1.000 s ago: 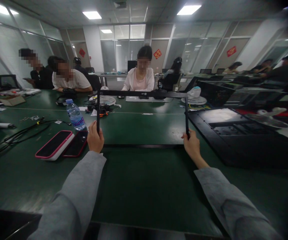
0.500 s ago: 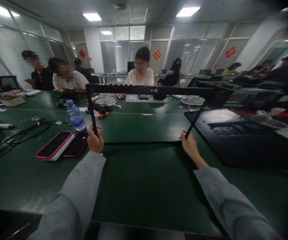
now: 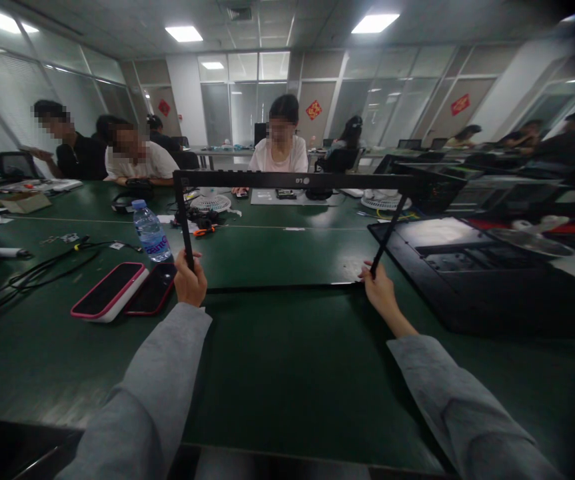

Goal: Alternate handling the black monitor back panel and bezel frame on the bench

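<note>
A thin black rectangular frame (image 3: 287, 179) with an upside-down LG logo on its wider upper bar is held up over the green table (image 3: 287, 373). My left hand (image 3: 190, 279) is closed around its left side bar, near the lower corner. On the opposite side bar, also low down, the fingers of my right hand (image 3: 381, 291) pinch the frame. The table and a seated person show through the opening. Just left of my left hand lie a dark phone-like object with a red edge (image 3: 152, 290) and a water bottle (image 3: 151, 232).
A pink-edged white case (image 3: 110, 291) and black cables (image 3: 42, 267) lie on the left. A large black panel (image 3: 467, 273) covers the table's right part. Small fans (image 3: 210, 202) and orange-handled pliers (image 3: 204, 231) are beyond the frame. Several people sit farther back.
The frame's upper right corner has shifted slightly left, with both hands still holding it. At the far left, a person has leaned left and raised a hand.
</note>
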`<state>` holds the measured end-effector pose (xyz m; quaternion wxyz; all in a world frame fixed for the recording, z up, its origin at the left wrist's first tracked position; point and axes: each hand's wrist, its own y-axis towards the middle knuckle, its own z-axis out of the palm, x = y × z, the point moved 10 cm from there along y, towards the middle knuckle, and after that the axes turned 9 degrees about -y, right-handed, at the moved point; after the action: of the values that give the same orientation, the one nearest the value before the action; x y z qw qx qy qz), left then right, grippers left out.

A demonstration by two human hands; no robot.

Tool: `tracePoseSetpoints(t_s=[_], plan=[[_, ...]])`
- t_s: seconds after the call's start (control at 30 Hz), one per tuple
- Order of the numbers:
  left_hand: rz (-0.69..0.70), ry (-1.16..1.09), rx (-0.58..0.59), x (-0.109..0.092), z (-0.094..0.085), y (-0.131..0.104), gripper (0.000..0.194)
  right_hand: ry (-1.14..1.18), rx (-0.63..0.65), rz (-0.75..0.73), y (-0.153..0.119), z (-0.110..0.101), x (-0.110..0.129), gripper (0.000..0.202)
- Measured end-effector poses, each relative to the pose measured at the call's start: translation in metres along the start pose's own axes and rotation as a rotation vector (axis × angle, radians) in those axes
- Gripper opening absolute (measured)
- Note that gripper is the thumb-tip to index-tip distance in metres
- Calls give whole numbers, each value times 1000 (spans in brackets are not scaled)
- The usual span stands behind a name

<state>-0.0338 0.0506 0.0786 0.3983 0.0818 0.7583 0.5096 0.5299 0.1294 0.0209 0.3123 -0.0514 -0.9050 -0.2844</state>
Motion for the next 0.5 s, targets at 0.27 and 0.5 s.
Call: tracePoseSetpoints(t_s=[0.27,0.5], plan=[[42,0,27,-4,4,1,45,18,-80,19,-3,-14,4,61],[29,4,53,-5,6,2,39,47,-100,13,-3,-17,6,62]])
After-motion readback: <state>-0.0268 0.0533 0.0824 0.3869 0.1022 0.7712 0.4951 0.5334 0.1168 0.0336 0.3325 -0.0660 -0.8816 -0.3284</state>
